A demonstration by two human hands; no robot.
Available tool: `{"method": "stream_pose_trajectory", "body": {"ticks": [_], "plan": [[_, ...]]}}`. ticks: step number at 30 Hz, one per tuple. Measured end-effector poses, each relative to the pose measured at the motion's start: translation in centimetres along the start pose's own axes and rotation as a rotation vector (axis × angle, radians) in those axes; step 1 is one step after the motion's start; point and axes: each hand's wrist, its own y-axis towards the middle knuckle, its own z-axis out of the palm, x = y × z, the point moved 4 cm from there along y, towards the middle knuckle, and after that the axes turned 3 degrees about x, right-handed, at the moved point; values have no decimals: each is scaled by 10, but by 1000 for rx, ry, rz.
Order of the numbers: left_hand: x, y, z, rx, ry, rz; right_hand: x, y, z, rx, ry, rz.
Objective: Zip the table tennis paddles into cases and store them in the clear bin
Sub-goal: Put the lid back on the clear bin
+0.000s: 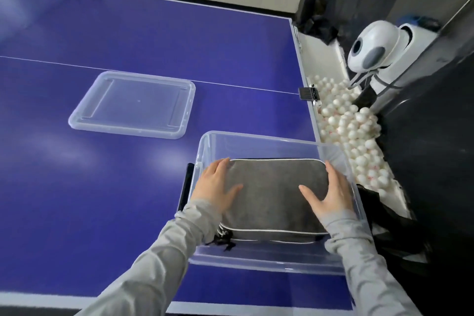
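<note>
Head view, grey white-piped case in clear bin, both hands' fingers flat, perhaps pressing.

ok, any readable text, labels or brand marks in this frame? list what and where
None can be read.
White balls in the trough beside the table: small red marks on a few, too blurred to read.
Grey paddle case, clear bin, clear lid, white ball machine: no print visible.

No legible text; balls' red marks perhaps print.
</note>
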Motion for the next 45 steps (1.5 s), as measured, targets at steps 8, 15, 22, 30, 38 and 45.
{"method": "stream_pose_trajectory", "body": {"ticks": [8,15,22,30,38,45], "plan": [[79,32,-119,-191,119,74,124,37,64,32,32,-121],[242,75,-217,-189,260,-220,235,91,166,117,5,-133],[373,126,-275,-83,327,-463,264,156,270,262,-160,-16],[450,202,-291,-91,448,-467,230,210,349,314,-425,109],[483,232,-265,-98,406,-460,213,225,387,261,-529,61],[482,234,-253,-172,190,-524,215,223,403,198,-323,107]]}}
